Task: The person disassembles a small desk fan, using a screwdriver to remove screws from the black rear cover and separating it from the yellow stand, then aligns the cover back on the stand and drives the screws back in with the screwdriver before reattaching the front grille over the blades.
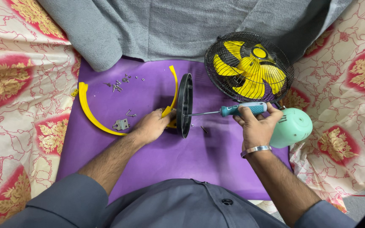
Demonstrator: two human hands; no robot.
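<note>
While gripped in the right hand [256, 124], teal rubber-handled steel screwdriver [229, 111] is pressed into round black plastic fan guard [185, 105], steadied on edge by clenched left hand [151, 126], purple mat [148, 147] beneath.

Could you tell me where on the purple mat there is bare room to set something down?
The purple mat lies bare in front of the black fan guard, between the left hand and right hand. Crowded: the loose screws and yellow ring at left, the fan at right.
</note>
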